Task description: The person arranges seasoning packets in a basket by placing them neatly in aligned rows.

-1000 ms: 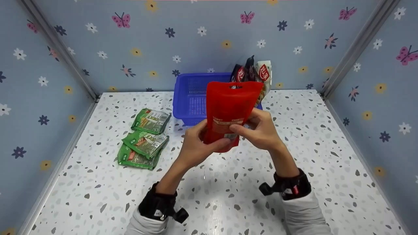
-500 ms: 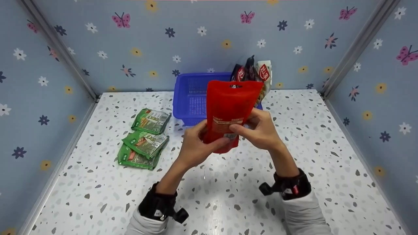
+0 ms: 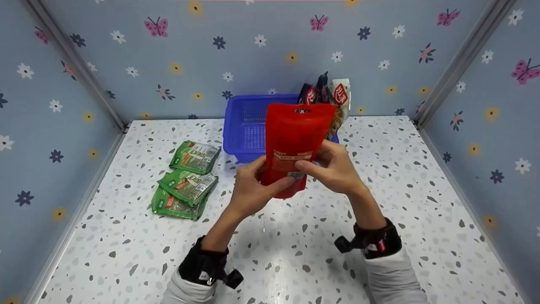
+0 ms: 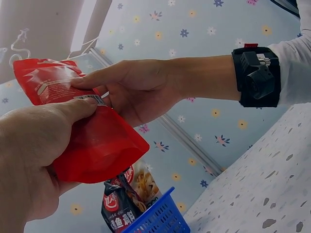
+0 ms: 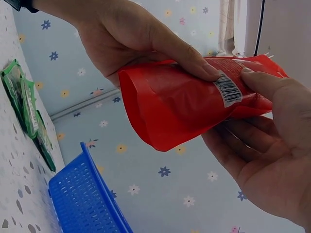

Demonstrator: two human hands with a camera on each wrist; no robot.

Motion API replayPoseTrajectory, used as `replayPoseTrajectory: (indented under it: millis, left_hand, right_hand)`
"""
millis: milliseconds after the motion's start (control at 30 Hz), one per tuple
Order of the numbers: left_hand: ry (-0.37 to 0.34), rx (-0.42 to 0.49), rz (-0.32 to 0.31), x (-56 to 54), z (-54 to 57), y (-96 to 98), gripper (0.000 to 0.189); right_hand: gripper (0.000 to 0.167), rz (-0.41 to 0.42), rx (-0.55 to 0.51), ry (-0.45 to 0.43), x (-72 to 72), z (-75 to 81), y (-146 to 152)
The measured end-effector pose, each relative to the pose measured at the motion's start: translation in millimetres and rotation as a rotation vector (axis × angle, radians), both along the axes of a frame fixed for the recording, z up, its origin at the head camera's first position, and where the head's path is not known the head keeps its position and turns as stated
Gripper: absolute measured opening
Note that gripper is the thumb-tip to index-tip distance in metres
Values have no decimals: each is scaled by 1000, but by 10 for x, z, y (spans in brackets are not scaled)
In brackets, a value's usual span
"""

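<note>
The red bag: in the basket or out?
Out: the left hand and right hand hold the red bag up, apart from the blue basket.

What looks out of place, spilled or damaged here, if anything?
Nothing looks spilled or damaged. Slightly untidy, on the person's left: one green packet lies crookedly across another green packet. The red pouch, held between the left hand and right hand, shows no visible tear.

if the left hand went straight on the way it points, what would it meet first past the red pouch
Past the red pouch, the left hand would probably meet the packs at the blue basket; depth is unclear, it might pass above them to the wall.
</note>
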State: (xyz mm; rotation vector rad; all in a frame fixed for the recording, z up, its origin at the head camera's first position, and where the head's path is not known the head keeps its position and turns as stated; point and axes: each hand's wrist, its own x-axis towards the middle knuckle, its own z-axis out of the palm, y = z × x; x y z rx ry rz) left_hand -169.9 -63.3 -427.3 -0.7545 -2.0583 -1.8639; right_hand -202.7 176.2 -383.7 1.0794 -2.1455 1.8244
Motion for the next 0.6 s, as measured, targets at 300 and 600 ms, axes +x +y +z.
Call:
replayPoseTrajectory:
  millis: [300,600]
  left_hand:
    - [37,-28,78,-21,-12,-13,49]
    - [126,-1,228,-76,-38,-28,50]
  right_hand:
    - [57,1,-9,-57,18,11,-19]
    - [64,-63,-61,-53,63,61,-69]
